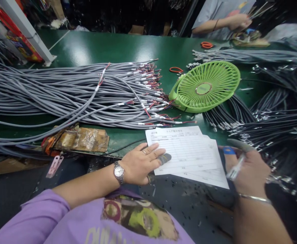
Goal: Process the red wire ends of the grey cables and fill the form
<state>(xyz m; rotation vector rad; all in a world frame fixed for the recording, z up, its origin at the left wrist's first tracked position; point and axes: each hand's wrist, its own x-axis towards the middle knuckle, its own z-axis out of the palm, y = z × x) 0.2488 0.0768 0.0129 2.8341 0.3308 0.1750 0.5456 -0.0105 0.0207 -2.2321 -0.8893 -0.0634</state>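
On paper sheets (186,152), left hand (138,164): spread flat, unclenched.
Right hand (253,169): clamped on pen (236,167).
Green fan (203,88): tilted between gray cables (49,91) and black cables (241,107).

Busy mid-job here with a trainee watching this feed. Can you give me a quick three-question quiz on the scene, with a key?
1. True or false: the green fan sits farther from the person than the white sheets.
2. What does the person's left hand rest on?
A. the cardboard piece
B. the white sheets
C. the bundle of gray cables
3. Fill in the blank: on the left wrist, the person wears a silver-colored ____.

Key:
1. True.
2. B.
3. Watch.
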